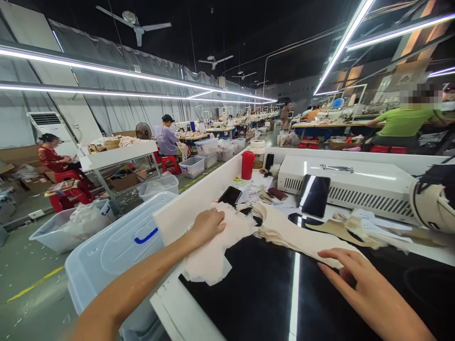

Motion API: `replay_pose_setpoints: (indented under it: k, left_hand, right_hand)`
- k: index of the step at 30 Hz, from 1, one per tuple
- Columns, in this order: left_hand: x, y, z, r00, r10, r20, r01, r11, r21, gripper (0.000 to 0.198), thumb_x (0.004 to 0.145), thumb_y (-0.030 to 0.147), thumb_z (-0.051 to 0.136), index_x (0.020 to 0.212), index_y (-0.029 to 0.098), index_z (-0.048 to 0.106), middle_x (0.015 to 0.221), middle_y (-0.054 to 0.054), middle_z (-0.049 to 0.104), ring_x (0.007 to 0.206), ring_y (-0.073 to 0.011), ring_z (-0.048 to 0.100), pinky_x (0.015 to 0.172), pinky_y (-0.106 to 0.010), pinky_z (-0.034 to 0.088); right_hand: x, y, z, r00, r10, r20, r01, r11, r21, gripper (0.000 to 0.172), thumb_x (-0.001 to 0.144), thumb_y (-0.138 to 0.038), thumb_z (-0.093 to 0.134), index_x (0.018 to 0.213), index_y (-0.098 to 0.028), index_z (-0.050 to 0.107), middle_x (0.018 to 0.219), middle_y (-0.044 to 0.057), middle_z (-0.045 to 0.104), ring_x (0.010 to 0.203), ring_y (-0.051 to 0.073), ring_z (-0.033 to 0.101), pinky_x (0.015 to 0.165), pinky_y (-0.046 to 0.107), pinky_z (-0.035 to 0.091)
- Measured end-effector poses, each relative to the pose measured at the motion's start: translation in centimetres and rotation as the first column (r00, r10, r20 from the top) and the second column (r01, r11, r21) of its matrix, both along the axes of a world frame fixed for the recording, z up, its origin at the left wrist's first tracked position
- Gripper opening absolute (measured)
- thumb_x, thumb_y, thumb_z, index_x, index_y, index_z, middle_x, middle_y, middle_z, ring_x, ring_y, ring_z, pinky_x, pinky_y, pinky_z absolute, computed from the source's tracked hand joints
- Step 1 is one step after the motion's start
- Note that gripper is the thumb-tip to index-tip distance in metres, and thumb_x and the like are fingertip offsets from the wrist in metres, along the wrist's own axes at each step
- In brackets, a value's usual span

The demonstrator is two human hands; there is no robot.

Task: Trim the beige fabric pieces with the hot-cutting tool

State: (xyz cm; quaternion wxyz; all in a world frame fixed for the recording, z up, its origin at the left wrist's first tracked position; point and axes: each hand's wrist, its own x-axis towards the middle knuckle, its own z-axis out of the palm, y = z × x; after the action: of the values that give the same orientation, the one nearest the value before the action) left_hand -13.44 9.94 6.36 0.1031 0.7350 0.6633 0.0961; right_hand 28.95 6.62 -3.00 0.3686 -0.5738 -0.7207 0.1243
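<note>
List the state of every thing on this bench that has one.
left hand: closed, gripping the white fabric pile
right hand: open, fingers flat at the cream fabric stack
phone: screen dark, lying flat
tablet: screen dark, propped against the white machine
red cup: upright

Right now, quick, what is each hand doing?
Left hand: closed on the white fabric pile.
Right hand: open, holding nothing, fingertips at the edge of the cream fabric pieces.

Bright ceiling light strips [106,71] run far into the dim hall; their glare streaks the near black tabletop [263,293]. Edges bow with wide-angle distortion.
</note>
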Motion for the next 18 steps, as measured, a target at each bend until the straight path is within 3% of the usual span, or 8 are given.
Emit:
replay_pose_setpoints:
  k: [2, 5, 9, 13, 16, 18]
  left_hand:
    - [0.1, 0.0, -0.1, 0.999, -0.006, 0.040, 0.006, 1.000, 0.005, 0.036, 0.116, 0.044, 0.079, 0.141, 0.019, 0.075, 0.144, -0.012, 0.076, 0.124, -0.0286, 0.077, 0.108, -0.052, 0.069]
    - [-0.3, 0.0, 0.6, 0.989, 0.007, 0.149, -0.012, 0.999, 0.035, 0.037, 0.116, 0.045, 0.079, 0.142, 0.019, 0.075, 0.143, -0.012, 0.076, 0.122, -0.0281, 0.078, 0.106, -0.050, 0.070]
    - [-0.7, -0.8, 2.8, 0.930, 0.015, 0.367, -0.055, 0.994, 0.096, 0.021, 0.118, 0.036, 0.070, 0.114, 0.017, 0.075, 0.112, -0.005, 0.075, 0.104, -0.0227, 0.074, 0.098, -0.041, 0.066]
    - [0.6, -3.4, 4.8, 0.805, -0.037, 0.592, -0.015, 0.996, 0.084, 0.026, 0.113, 0.023, 0.046, 0.094, 0.021, 0.063, 0.090, 0.001, 0.061, 0.086, -0.0170, 0.061, 0.083, -0.029, 0.054]
    - [3.2, -6.4, 5.0, 0.698, -0.045, 0.715, 0.089, 0.996, -0.025, 0.025, 0.109, 0.034, 0.048, 0.094, 0.022, 0.064, 0.080, 0.002, 0.056, 0.070, -0.0159, 0.053, 0.065, -0.027, 0.046]
    - [5.4, -8.4, 4.3, 0.639, -0.026, 0.769, 0.154, 0.983, -0.095, 0.027, 0.108, 0.043, 0.053, 0.095, 0.023, 0.066, 0.072, 0.002, 0.054, 0.064, -0.0162, 0.052, 0.060, -0.027, 0.044]
  right_hand:
    - [-0.6, -0.7, 0.3, 1.000, 0.002, -0.015, -0.001, 0.999, 0.042, 0.063, 0.100, -0.084, 0.061, 0.123, -0.031, 0.086, 0.117, 0.010, 0.084, 0.064, 0.020, 0.069, 0.069, 0.039, 0.070]
    - [-1.2, -1.5, 0.9, 0.996, 0.078, -0.036, -0.079, 0.997, -0.008, 0.059, 0.097, -0.082, 0.068, 0.116, -0.030, 0.087, 0.116, 0.011, 0.086, 0.064, 0.020, 0.072, 0.066, 0.035, 0.070]
    - [-2.1, -2.6, 1.7, 0.980, 0.180, -0.086, -0.191, 0.971, -0.144, 0.054, 0.096, -0.078, 0.072, 0.116, -0.031, 0.089, 0.113, 0.010, 0.088, 0.074, 0.025, 0.080, 0.068, 0.035, 0.072]
    - [-4.6, -4.6, 2.9, 0.961, 0.122, -0.250, -0.198, 0.932, -0.305, 0.063, 0.092, -0.084, 0.074, 0.124, -0.032, 0.090, 0.103, 0.009, 0.090, 0.083, 0.031, 0.085, 0.072, 0.038, 0.073]
    - [-7.5, -6.2, 4.0, 0.878, 0.049, -0.475, -0.262, 0.881, -0.394, 0.076, 0.083, -0.088, 0.083, 0.135, -0.033, 0.089, 0.133, 0.013, 0.092, 0.119, 0.038, 0.088, 0.095, 0.041, 0.076]
    - [-9.3, -7.4, 4.6, 0.781, 0.025, -0.624, -0.381, 0.810, -0.445, 0.085, 0.081, -0.088, 0.087, 0.145, -0.033, 0.085, 0.150, 0.014, 0.087, 0.144, 0.040, 0.080, 0.114, 0.043, 0.070]
